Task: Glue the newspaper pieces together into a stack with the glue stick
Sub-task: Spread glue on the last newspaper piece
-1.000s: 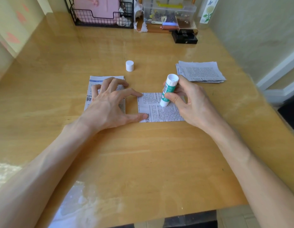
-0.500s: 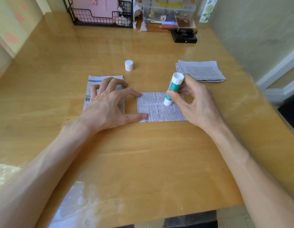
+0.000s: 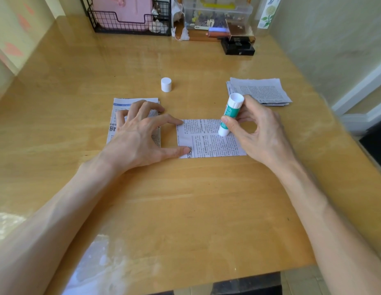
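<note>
**Glue stick on the centre sheet, left hand pinning the paper**

Wooden table (image 3: 185, 209), glossy top, fills most of the view. At its far edge: a black wire rack (image 3: 130, 24) with something pink inside, a clear plastic box (image 3: 217, 15) of small items beside it, and a small black box (image 3: 238, 47) in front of that.

Left hand (image 3: 140, 137): fingers spread and arched. Thumb tip and index fingertip press the left edge of the centre newspaper piece (image 3: 208, 145). The other fingers rest on the left newspaper stack (image 3: 136, 101), which lies flat just beside that piece with a strip of bare table between.

Right hand (image 3: 262, 133): fingers and thumb curled round the glue stick (image 3: 230, 113), gripping its green-and-white barrel. The stick is tilted, top end leaning away to the right, lower end down on the upper right part of the centre piece.

Loose newspaper pile (image 3: 262, 90): far right of the work area, just behind the right hand, edges uneven.

White cap (image 3: 166, 84): stands upright on bare table, behind the gap between the two hands, apart from all paper.
</note>
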